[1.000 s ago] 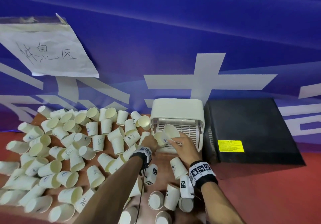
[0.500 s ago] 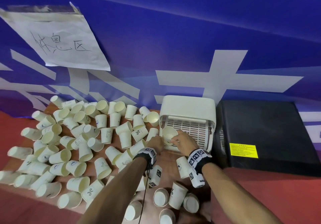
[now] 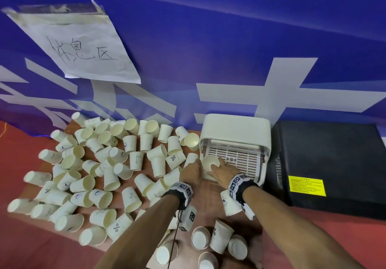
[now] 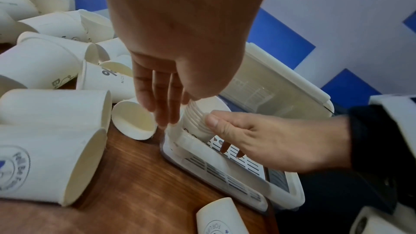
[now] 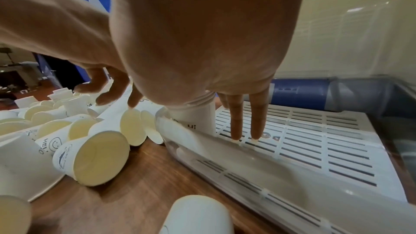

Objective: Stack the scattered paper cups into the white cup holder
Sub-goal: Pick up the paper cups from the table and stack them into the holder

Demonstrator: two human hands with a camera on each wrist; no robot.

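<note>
The white cup holder [image 3: 235, 126] stands against the blue wall, its lid up over a slotted tray [image 5: 315, 140]. A stack of nested paper cups [image 3: 210, 161] stands upright in the tray's front left corner. My right hand [image 3: 220, 169] holds the stack [image 4: 194, 118] between thumb and fingers, with its other fingertips [image 5: 236, 131] down on the slotted tray. My left hand [image 3: 192, 171] hangs beside the holder's left edge, fingers [image 4: 164, 109] straight and pointing down next to the stack, holding nothing. Many loose paper cups [image 3: 108, 177] lie scattered on the wooden table [image 3: 208, 210] to the left.
A black box [image 3: 325, 164] with a yellow label sits right of the holder. More cups [image 3: 221, 237] lie near the table's front, under my forearms. One cup [image 4: 135, 120] lies on its side against the holder's left corner. A handwritten paper sign [image 3: 83, 45] hangs on the blue wall.
My right hand has brought the cups down from in front of the holder into the tray's front left corner. My left hand has followed to the holder's left edge.
</note>
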